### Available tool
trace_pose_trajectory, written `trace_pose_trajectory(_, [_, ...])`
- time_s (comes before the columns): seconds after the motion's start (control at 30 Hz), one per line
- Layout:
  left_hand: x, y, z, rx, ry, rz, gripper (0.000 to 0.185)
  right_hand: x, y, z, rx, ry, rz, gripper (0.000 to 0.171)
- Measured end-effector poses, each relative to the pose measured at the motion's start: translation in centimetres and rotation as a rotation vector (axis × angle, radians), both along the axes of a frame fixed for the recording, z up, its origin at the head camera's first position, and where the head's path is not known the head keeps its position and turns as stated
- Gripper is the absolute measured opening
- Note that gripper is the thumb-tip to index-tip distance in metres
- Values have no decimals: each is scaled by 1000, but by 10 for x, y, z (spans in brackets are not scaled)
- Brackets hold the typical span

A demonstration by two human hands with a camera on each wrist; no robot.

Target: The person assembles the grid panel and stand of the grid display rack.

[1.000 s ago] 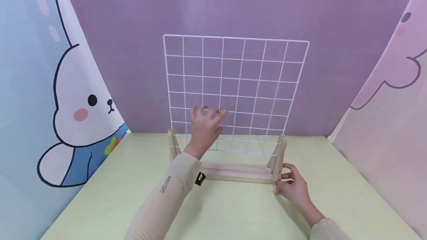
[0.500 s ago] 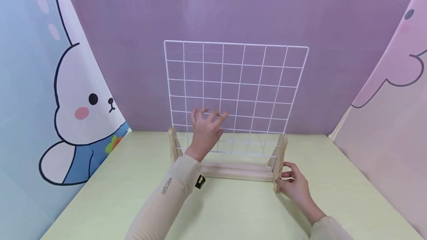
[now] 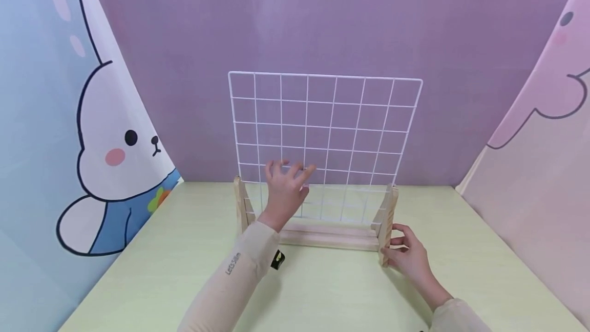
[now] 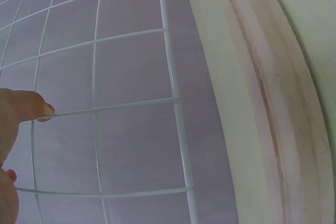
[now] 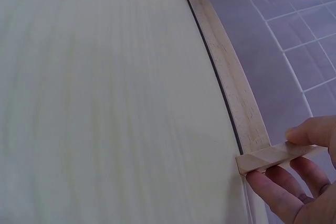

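Two hands working at one stand [image 3: 329,237] on table [image 3: 322,291].

Grid [image 3: 324,142]: standing nearly upright in stand, bottom edge sitting between two wooden end posts, centre of table, toward far side. Rising well above stand against purple backdrop [image 3: 322,19].

Left hand [image 3: 286,188]: reaching forward to lower left part of grid, fingers spread and extended, not curling round any wire. Fingertip [image 4: 39,109] touching a horizontal wire in left wrist view. Released, resting against grid only. Sleeve [image 3: 230,281] covering forearm, with a small dark tag near cuff.

Right hand [image 3: 407,257]: pinching right end post [image 3: 386,224] of stand at its near foot, thumb above and fingers [image 5: 278,190] below the wood in right wrist view. Grasping post, low on table, right of centre.

Stand: two upright posts joined by a low rail lying along table. Left post [image 3: 240,204] standing free, untouched.

Surroundings: rabbit panel [image 3: 115,158] at left, pink cartoon panel [image 3: 544,117] at right, both well apart from stand.
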State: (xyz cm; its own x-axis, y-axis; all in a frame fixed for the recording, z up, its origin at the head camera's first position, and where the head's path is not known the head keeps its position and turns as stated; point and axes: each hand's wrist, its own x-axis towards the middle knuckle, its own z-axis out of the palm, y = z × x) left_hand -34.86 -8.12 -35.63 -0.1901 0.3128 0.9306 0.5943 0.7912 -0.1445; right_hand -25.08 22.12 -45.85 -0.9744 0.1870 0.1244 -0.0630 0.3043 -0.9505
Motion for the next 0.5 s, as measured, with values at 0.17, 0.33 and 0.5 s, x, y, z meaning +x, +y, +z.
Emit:
trace_pose_trajectory(0.17, [2, 0, -7, 5, -29, 4, 52, 1, -1, 1, 11, 8, -2, 64])
trace_pose_trajectory(0.33, [2, 0, -14, 9, -30, 3, 53, 2, -2, 2, 8, 12, -10, 62])
trace_pose_trajectory(0.5, [4, 0, -20, 8, -23, 13, 53, 3, -2, 4, 31, 14, -5, 62])
